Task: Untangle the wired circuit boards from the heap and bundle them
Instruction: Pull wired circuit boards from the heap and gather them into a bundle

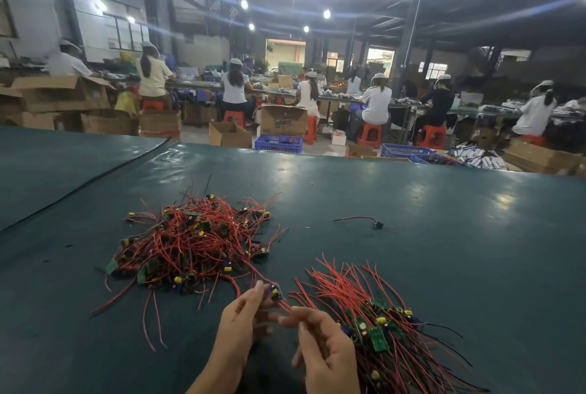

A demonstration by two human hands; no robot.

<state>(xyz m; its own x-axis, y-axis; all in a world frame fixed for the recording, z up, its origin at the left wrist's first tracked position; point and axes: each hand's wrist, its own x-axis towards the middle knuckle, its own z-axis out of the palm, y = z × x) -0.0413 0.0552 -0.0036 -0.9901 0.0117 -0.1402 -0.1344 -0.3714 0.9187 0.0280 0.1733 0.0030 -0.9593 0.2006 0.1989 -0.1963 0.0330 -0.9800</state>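
My right hand (pixel 326 349) pinches a red wire (pixel 286 305) in curled fingers (pixel 296 319); my left hand (pixel 239 327) pinches its circuit board (pixel 275 293). The bundle (pixel 377 327) lies at four o'clock, the heap (pixel 196 241) at eleven, a stray board (pixel 377 224) at one, all on the bench (pixel 459 251).

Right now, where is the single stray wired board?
In the head view, the stray wired board lies on the green table, right of the tangled heap, beyond the sorted bundle.
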